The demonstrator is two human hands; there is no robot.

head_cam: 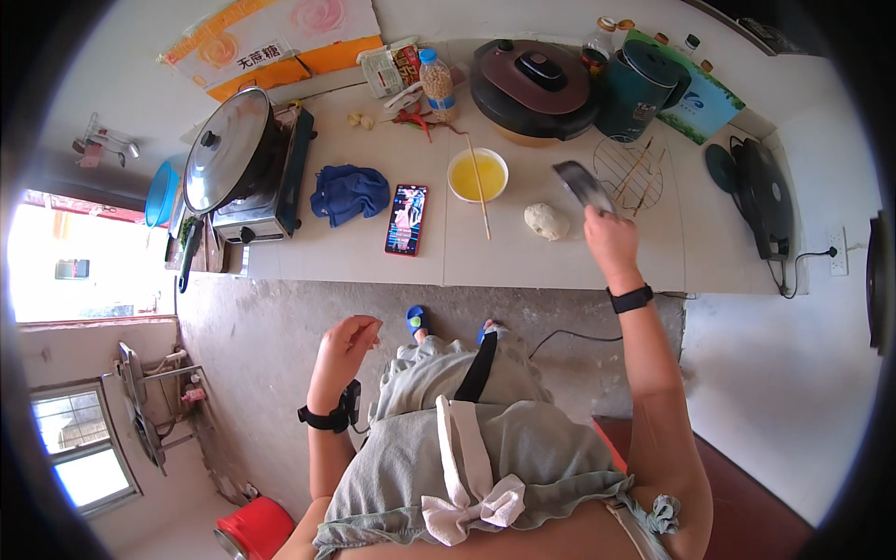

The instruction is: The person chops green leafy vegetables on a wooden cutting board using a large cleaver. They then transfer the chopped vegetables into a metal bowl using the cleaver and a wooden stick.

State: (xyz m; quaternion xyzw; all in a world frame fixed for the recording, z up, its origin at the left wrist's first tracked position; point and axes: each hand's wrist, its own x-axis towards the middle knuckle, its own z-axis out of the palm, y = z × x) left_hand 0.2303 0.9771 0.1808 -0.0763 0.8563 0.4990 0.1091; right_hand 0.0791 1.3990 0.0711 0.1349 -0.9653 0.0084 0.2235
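My right hand (611, 238) grips a flat-bladed kitchen tool (586, 185), its dark blade blurred and raised over the counter. Just left of that hand, a pale lump of dough (547, 221) rests on the white counter (336, 259). Beyond the dough stands a white bowl (451, 183) of yellow liquid, likely beaten egg, with chopsticks (481, 185) lying across it. Off the counter, in front of my body, hangs my left hand (348, 348). Its fingers are loosely curled together, and nothing shows in them.
On the left, a lidded pan (231, 150) sits on a portable gas stove (255, 218). A blue cloth (350, 194) and a phone (406, 219) lie mid-counter. Behind are an electric cooker (535, 87) and a kettle (633, 94). A wire rack (626, 175) and a black appliance (761, 196) are rightward.
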